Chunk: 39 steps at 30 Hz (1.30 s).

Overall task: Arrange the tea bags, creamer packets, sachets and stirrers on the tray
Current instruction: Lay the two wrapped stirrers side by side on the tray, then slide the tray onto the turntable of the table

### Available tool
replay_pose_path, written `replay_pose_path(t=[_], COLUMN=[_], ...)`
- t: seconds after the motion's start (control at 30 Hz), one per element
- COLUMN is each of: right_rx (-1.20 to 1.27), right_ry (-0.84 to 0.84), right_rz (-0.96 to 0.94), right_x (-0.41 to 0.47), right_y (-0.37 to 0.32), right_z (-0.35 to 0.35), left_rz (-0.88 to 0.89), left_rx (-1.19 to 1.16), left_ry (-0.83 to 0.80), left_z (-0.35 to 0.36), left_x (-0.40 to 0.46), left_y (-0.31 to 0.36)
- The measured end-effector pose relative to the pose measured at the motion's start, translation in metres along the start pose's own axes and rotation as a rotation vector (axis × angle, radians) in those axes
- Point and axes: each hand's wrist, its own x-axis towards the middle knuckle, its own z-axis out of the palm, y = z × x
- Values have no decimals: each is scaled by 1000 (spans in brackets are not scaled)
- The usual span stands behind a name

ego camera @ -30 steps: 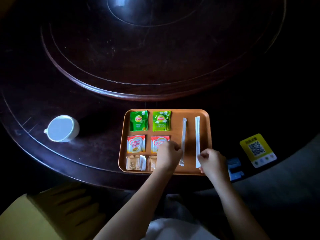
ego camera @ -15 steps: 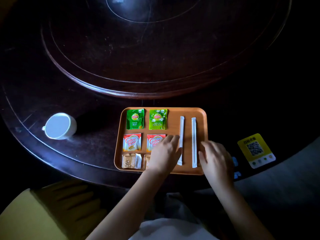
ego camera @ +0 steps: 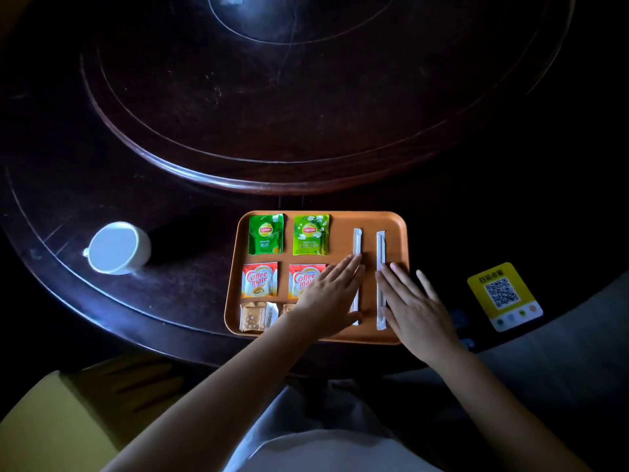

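Both hands lie flat with fingers spread, holding nothing: left hand [ego camera: 328, 298] beside one white paper-wrapped stirrer [ego camera: 357, 245], right hand [ego camera: 417, 310] beside the other [ego camera: 380, 253], on the orange rectangular tray [ego camera: 343, 221].

Matt, smooth orange tray [ego camera: 394, 223] under both hands; glossy foil-like tea bags [ego camera: 265, 234] beyond the left hand [ego camera: 328, 298]; white paper-wrapped stirrers [ego camera: 380, 247] between the hands; polished dark wooden table [ego camera: 238, 107] beyond.

Dim overall; orange tray [ego camera: 371, 218] sharpest, best lit. Beyond tray, dark table [ego camera: 170, 172] shows soft glare. Heavy vignette, wide-angle bending at edges.
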Motion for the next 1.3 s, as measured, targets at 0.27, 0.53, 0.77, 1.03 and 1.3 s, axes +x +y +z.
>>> replay_pose_path(t=[0.27, 0.53, 0.77, 1.03, 1.3], right_rx=[6, 10, 165, 464, 500], right_ry=[7, 4, 282, 152, 51], right_rz=[-11, -28, 53, 494, 575], right_x=[2, 1, 4, 17, 23], right_y=[-1, 2, 3, 4, -4], right_z=[2, 2, -10, -22, -28], left_rz=[3, -4, -24, -755, -938], left_rx=[5, -22, -131, -295, -536], left_ry=[-6, -8, 262, 588, 321], left_z=[5, 3, -34, -30, -1], left_x=[-6, -6, -22, -83, -90], left_y=[-5, -5, -15, -94, -117])
